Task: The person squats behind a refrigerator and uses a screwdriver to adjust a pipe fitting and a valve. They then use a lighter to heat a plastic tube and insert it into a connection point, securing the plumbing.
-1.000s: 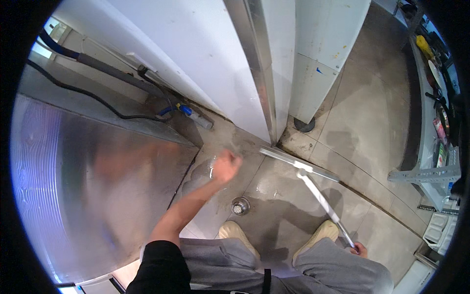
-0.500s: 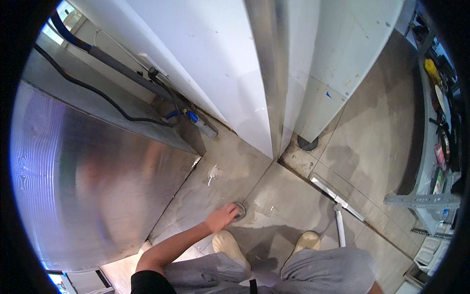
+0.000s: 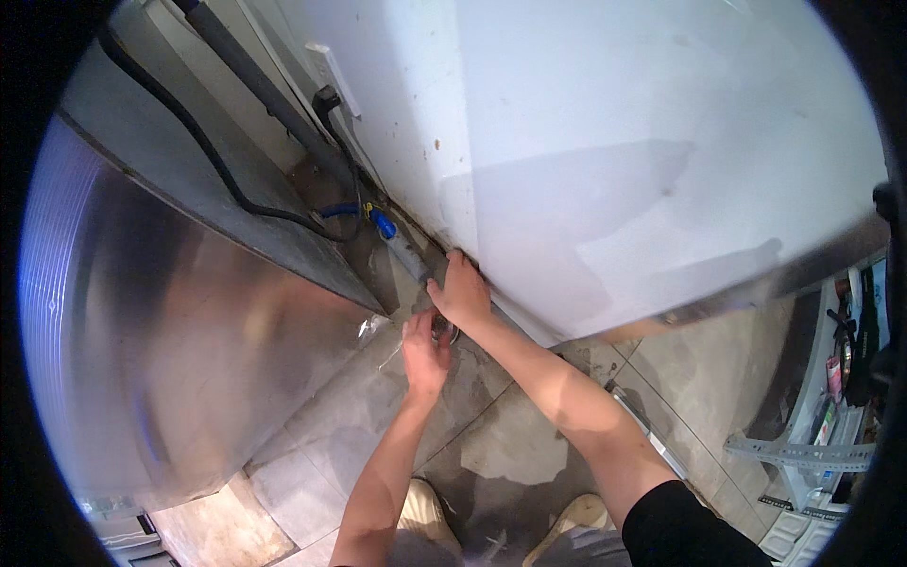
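On the tiled floor beside the white wall panel, my left hand has its fingers curled at a small round metal drain cover, which is mostly hidden under them. Close above it, my right hand reaches across to the lower end of a grey pipe, fingers bent around that end. Its grip is partly hidden by the back of the hand. A blue fitting with a yellow tie sits on the pipe just above.
A shiny metal cabinet stands on the left, and a large white panel rises at the right. A black cable and a thick grey hose run behind the cabinet. A metal shelf with several items stands far right.
My left hand has moved forward to the pipe end with the round drain cover. My right hand has come into view and reached the pipe. My view has shifted toward the corner.
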`<action>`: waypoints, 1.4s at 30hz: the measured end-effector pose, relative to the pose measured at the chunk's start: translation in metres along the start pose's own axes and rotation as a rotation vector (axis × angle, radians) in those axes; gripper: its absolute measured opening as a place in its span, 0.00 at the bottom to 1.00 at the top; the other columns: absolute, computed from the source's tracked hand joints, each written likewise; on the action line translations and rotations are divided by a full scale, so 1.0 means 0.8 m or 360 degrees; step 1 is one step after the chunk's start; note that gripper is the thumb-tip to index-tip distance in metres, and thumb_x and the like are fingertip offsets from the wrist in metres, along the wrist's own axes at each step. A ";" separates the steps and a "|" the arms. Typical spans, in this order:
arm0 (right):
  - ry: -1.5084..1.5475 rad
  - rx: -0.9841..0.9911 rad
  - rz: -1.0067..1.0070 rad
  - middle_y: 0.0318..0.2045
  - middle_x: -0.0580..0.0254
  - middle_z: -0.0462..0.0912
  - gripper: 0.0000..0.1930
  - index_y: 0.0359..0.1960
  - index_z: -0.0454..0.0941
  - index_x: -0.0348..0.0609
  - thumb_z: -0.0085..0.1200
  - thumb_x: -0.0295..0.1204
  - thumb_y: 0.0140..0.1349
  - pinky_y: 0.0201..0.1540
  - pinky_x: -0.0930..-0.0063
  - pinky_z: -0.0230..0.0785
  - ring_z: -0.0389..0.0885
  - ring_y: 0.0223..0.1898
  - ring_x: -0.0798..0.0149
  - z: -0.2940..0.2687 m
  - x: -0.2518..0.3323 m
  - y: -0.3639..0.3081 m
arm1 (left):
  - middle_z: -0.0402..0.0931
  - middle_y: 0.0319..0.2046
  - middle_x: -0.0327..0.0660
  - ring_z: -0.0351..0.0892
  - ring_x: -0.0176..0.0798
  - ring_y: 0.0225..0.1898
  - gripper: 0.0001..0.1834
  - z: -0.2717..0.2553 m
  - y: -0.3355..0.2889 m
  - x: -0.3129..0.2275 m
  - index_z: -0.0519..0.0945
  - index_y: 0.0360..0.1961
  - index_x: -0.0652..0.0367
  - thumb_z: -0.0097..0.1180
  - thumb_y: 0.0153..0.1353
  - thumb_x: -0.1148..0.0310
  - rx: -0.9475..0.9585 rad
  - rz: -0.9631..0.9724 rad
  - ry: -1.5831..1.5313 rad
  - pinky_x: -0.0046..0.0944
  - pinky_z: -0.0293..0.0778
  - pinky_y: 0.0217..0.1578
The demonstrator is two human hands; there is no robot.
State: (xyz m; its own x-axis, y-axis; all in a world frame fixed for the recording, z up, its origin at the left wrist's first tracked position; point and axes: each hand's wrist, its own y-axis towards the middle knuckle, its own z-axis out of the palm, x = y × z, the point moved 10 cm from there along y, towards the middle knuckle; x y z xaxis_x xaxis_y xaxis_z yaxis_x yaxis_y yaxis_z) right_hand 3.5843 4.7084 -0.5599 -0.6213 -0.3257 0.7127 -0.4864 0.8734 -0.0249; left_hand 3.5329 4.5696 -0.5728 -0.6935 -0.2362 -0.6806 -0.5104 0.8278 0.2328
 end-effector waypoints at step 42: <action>-0.0337 0.0365 -0.0177 0.33 0.42 0.89 0.22 0.34 0.89 0.37 0.74 0.45 0.50 0.45 0.50 0.84 0.91 0.40 0.41 0.038 0.046 0.075 | 0.73 0.48 0.36 0.76 0.36 0.50 0.13 0.105 0.079 0.177 0.73 0.58 0.58 0.51 0.76 0.69 -0.0886 -0.0537 -0.2308 0.40 0.75 0.54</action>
State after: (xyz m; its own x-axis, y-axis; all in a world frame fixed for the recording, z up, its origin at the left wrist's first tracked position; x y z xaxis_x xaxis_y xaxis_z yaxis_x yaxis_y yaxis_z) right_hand 3.5138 4.7375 -0.5561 -0.6588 -0.5035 0.5590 -0.6693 0.7316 -0.1297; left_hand 3.4454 4.6310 -0.7128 0.3708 0.5715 -0.7320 -0.8739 0.4814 -0.0668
